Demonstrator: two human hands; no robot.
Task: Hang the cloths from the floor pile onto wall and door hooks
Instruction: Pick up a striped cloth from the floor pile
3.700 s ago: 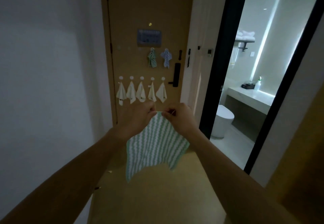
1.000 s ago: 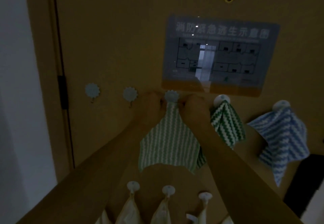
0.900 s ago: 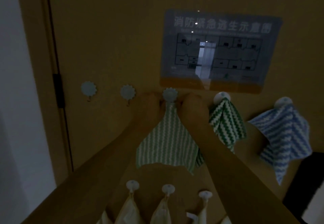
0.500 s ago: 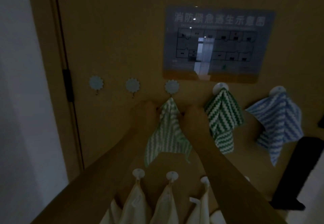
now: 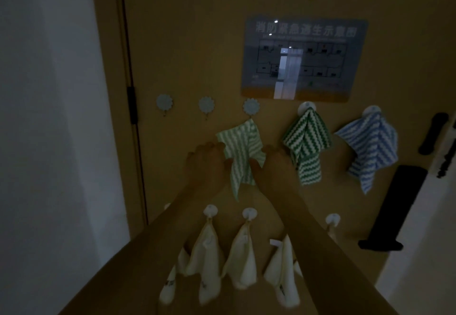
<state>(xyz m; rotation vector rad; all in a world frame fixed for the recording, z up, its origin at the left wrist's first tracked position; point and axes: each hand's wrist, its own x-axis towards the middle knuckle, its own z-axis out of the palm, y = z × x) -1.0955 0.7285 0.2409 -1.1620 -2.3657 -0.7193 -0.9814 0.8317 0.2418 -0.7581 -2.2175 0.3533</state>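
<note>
Green-striped cloth (image 5: pixel 240 147) hangs from the third hook (image 5: pixel 251 106) of the upper row on the door (image 5: pixel 197 43), its top corner at the hook and its long axis running downward. Left hand (image 5: pixel 208 164) is against the cloth's left edge; right hand (image 5: pixel 276 166) is against its lower right edge. Fingers of both hands appear loosely curled at the fabric. Whether either hand grips the cloth or only touches it cannot be told in the dim light.

Key relation: the cloth lies between the two hands and slightly above them, with the hook directly above the cloth. Both hands are equally near. Judgement: the cloth appears seated on the hook, and the step in hand is smoothing or release.

Hook occupancy, upper row:
- First hook (image 5: pixel 164 102) and second hook (image 5: pixel 206 104): free.
- Fourth: dark green cloth (image 5: pixel 307 142).
- Fifth: blue cloth (image 5: pixel 370 144).

Lower row: white cloths (image 5: pixel 241 260) hang from each visible hook.

The floor pile is out of view.
</note>
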